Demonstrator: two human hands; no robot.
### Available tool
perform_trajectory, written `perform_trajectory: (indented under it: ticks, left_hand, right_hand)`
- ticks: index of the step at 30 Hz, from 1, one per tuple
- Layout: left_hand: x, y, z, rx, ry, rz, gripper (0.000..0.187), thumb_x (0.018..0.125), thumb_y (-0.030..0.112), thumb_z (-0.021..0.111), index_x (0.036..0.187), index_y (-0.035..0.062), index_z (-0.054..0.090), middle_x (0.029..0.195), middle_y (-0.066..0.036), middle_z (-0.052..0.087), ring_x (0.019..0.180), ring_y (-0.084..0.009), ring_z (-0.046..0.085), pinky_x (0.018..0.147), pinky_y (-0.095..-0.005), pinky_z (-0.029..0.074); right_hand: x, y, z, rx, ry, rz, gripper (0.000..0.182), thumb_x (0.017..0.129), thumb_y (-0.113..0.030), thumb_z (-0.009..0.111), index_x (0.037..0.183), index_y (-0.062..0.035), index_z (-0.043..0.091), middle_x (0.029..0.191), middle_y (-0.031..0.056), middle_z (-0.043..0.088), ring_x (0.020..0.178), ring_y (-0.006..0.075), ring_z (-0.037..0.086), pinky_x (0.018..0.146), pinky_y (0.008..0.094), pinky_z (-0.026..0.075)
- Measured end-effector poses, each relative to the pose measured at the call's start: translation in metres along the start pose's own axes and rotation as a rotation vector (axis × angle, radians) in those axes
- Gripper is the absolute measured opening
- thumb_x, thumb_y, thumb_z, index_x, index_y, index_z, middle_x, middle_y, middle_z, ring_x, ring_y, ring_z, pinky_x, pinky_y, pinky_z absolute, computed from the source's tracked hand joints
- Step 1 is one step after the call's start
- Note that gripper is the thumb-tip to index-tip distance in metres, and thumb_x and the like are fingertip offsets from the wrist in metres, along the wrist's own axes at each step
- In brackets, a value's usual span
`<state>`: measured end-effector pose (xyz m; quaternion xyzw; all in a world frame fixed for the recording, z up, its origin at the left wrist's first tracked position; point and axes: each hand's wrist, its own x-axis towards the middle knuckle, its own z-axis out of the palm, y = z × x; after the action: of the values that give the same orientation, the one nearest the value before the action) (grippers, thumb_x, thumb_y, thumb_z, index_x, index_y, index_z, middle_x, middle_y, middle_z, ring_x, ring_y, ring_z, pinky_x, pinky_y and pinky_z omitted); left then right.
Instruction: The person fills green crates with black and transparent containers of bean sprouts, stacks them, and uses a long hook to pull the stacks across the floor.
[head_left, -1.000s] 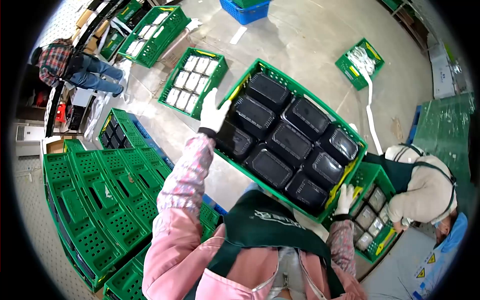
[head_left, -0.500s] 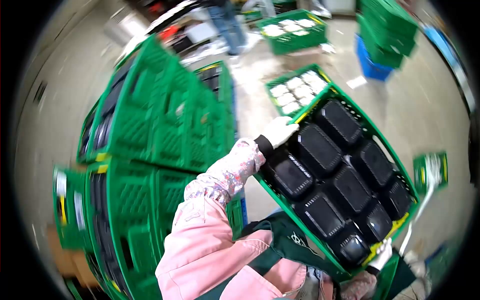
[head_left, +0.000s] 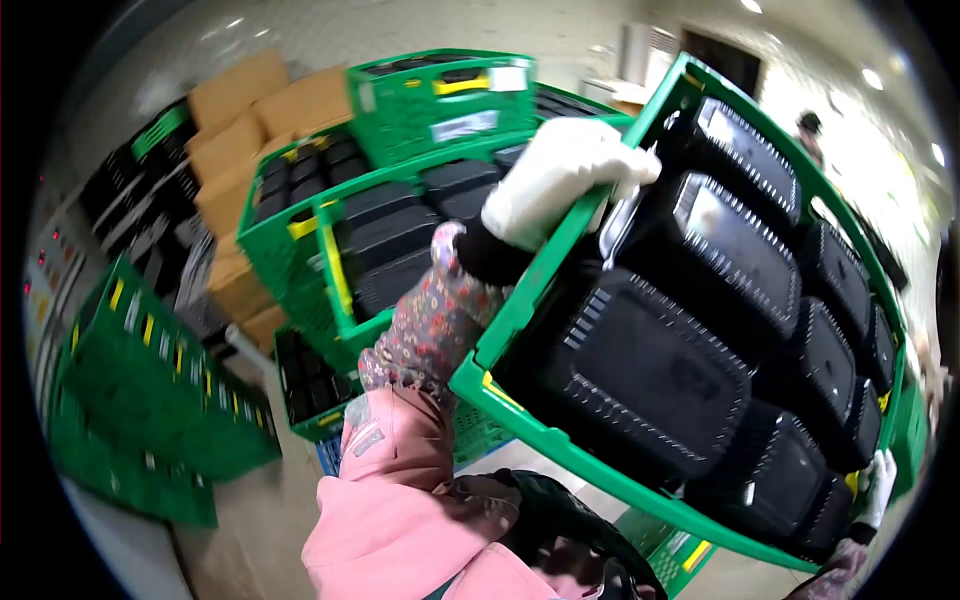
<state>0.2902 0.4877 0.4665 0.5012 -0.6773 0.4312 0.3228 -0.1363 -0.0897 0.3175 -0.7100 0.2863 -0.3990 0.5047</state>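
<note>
I hold a green plastic crate tilted up in front of me, filled with several black lidded food containers. My left hand, in a white glove, grips the crate's upper left rim. My right hand, also gloved, holds the lower right corner; only part of it shows. My pink sleeve and green apron fill the bottom of the view.
Stacked green crates with black containers stand just behind the held crate. One more green crate sits on top. Cardboard boxes are behind them. Empty green crates lean at the left. A person stands far right.
I have turned left and lifted the crate higher and closer to the stack of filled crates. The floor with other crates has left the view.
</note>
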Motion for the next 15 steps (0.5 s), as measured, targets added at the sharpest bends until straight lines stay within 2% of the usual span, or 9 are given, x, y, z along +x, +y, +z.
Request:
perform_trajectory:
  ticks: [1, 3, 5, 6, 8, 10, 11, 12, 15]
  left_hand:
    - [0.006, 0.016, -0.043, -0.121, -0.03, -0.249, 0.011, 0.076, 0.009, 0.061, 0.086, 0.0063, 0.064, 0.067, -0.002, 0.061, 0.061, -0.0147, 0.06, 0.055, -0.0275, 0.047]
    - [0.016, 0.023, -0.1, -0.287, 0.045, -0.488, 0.011, 0.077, 0.01, 0.061, 0.086, 0.0048, 0.063, 0.069, -0.003, 0.062, 0.064, -0.0137, 0.061, 0.057, -0.0266, 0.047]
    - [0.009, 0.007, -0.145, -0.657, 0.369, -0.708, 0.011, 0.082, 0.01, 0.059, 0.084, 0.0002, 0.065, 0.078, -0.006, 0.065, 0.063, -0.0126, 0.061, 0.057, -0.0239, 0.048]
    - [0.021, 0.043, -0.165, -0.592, 0.479, -0.877, 0.009, 0.079, 0.007, 0.063, 0.078, -0.0019, 0.066, 0.078, -0.008, 0.066, 0.061, -0.014, 0.061, 0.055, -0.0251, 0.049]
    - [0.01, 0.043, -0.199, -0.471, 0.455, -0.822, 0.013, 0.083, 0.012, 0.061, 0.083, 0.0003, 0.066, 0.078, -0.006, 0.065, 0.06, -0.0115, 0.058, 0.053, -0.0226, 0.046]
    - [-0.018, 0.001, -0.226, -0.345, 0.454, -0.834, 0.017, 0.086, 0.018, 0.059, 0.087, 0.0025, 0.066, 0.077, -0.003, 0.064, 0.058, -0.009, 0.056, 0.051, -0.02, 0.044]
    - [-0.031, -0.005, -0.247, -0.294, 0.454, -0.826, 0.019, 0.088, 0.02, 0.058, 0.09, 0.0036, 0.066, 0.076, -0.002, 0.063, 0.057, -0.0077, 0.055, 0.05, -0.0188, 0.043]
    - [-0.047, -0.017, -0.264, -0.241, 0.449, -0.819, 0.02, 0.089, 0.023, 0.057, 0.092, 0.0047, 0.066, 0.076, -0.001, 0.062, 0.056, -0.0064, 0.054, 0.049, -0.0175, 0.041]
    - [-0.1, -0.032, -0.296, -0.144, 0.532, -0.881, 0.021, 0.091, 0.025, 0.056, 0.093, 0.0063, 0.066, 0.072, 0.001, 0.061, 0.055, -0.0052, 0.052, 0.047, -0.0165, 0.04]
  right_hand:
    - [0.03, -0.019, 0.018, -0.031, -0.09, -0.036, 0.016, 0.094, -0.022, 0.054, 0.104, -0.0104, 0.054, 0.066, -0.0067, 0.046, 0.048, 0.0021, 0.04, 0.044, 0.0157, 0.032]
    - [0.105, -0.075, 0.069, -0.054, -0.156, -0.087, 0.023, 0.092, -0.02, 0.056, 0.112, -0.0092, 0.056, 0.069, -0.0066, 0.05, 0.05, 0.0021, 0.043, 0.046, 0.0149, 0.035]
    - [0.171, -0.112, 0.138, -0.028, -0.261, -0.157, 0.024, 0.091, -0.018, 0.056, 0.114, -0.0099, 0.057, 0.073, -0.0068, 0.054, 0.054, 0.002, 0.046, 0.048, 0.0155, 0.038]
    - [0.194, -0.131, 0.175, 0.013, -0.387, -0.19, 0.021, 0.091, -0.018, 0.056, 0.111, -0.0109, 0.058, 0.074, -0.0067, 0.055, 0.054, 0.0025, 0.047, 0.047, 0.0163, 0.038]
    - [0.221, -0.183, 0.258, 0.097, -0.677, -0.197, 0.016, 0.091, -0.019, 0.057, 0.105, -0.0131, 0.06, 0.075, -0.0059, 0.059, 0.054, 0.0038, 0.049, 0.046, 0.0181, 0.039]
    - [0.277, -0.21, 0.386, 0.166, -0.636, -0.147, 0.006, 0.087, -0.016, 0.058, 0.092, -0.0119, 0.057, 0.064, -0.0047, 0.05, 0.047, 0.0049, 0.043, 0.043, 0.0179, 0.034]
    - [0.3, -0.23, 0.427, 0.15, -0.779, -0.091, 0.008, 0.088, -0.017, 0.058, 0.093, -0.0107, 0.057, 0.062, -0.0042, 0.05, 0.046, 0.0064, 0.044, 0.043, 0.0185, 0.035]
    - [0.31, -0.247, 0.477, 0.028, -0.794, -0.327, 0.011, 0.088, -0.023, 0.059, 0.092, -0.0138, 0.06, 0.067, -0.0043, 0.054, 0.049, 0.0061, 0.049, 0.042, 0.0195, 0.038]
    - [0.371, -0.287, 0.606, -0.079, -0.957, -0.415, 0.009, 0.084, -0.019, 0.055, 0.088, -0.0126, 0.061, 0.064, -0.0039, 0.052, 0.047, 0.0068, 0.048, 0.042, 0.0206, 0.038]
